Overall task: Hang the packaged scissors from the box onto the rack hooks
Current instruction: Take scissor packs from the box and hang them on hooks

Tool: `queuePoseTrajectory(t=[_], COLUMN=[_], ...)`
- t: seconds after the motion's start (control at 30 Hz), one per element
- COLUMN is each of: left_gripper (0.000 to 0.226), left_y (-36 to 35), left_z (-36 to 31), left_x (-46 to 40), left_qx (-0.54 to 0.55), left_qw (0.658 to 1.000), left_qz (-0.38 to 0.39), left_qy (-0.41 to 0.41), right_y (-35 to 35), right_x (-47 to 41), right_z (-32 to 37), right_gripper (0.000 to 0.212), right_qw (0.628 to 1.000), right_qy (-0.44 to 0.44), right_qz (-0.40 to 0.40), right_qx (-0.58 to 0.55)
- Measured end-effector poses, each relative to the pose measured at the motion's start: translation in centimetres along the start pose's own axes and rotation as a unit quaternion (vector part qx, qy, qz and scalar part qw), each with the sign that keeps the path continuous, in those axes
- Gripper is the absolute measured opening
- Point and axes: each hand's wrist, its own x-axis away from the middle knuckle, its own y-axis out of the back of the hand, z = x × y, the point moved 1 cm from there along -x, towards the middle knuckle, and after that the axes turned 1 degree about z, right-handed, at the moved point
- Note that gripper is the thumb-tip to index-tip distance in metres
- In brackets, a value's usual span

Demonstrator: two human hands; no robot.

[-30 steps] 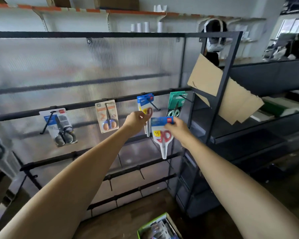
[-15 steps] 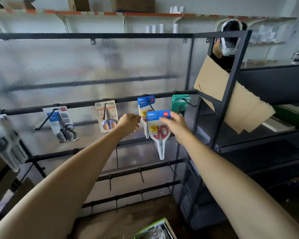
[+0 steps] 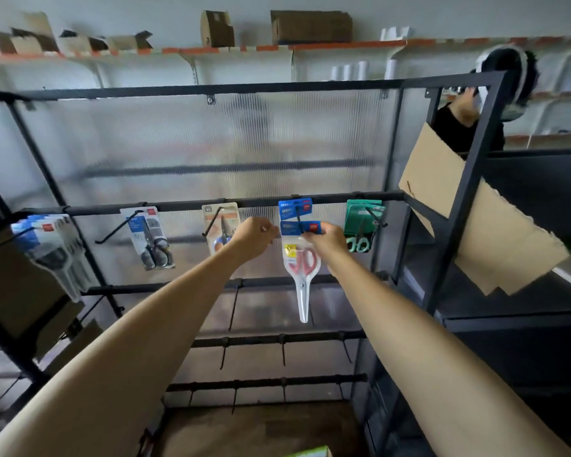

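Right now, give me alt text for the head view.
Two hands hold a red-handled scissors pack at a rack hook: the right hand pinches its blue header card, the left hand is at its left edge. Other scissors packs hang along the same black rail.

Dim, flat indoor light, cool grey cast; no hard shadows. Soft glare on the ribbed translucent panel (image 3: pixel 218 143) behind the rack, shapes behind it smeared. Wide-angle bend: top rack bar (image 3: pixel 211 89) bows, uprights lean out. Slight motion blur overall; wall shelf (image 3: pixel 178 51) above the panel soft, forearms near bottom edge stretched.
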Motion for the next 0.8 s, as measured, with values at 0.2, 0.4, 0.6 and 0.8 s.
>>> queuePoseTrajectory(t=[0.2,0.4,0.6,0.8], left_gripper=[0.022,0.025,0.023,0.018], left_y=[-0.8,-1.4,-2.3,-4.6], left_z=[-1.4,-1.7,-0.8,1.6], left_x=[-1.0,-2.1,-2.6,-1.9], left_qx=[-0.116,-0.156,-0.193,-0.188], left_qw=[0.993,0.988,0.981,0.981], left_qz=[-0.008,-0.01,-0.005,0.05], left_qy=[-0.01,-0.003,0.023,0.016], right_y=[-0.6,-1.4,-2.0,-2.6], right_x=[-3.2,-6.6,-9.1,-7.4], right_z=[0.6,0.5,0.0,-3.5], right_gripper=[0.012,0.024,0.031,0.047], right_qw=[0.998,0.995,0.995,0.99], right_qy=[-0.001,-0.029,-0.049,-0.077], right_qz=[0.016,0.024,0.035,0.061], right_qx=[0.062,0.088,0.076,0.104])
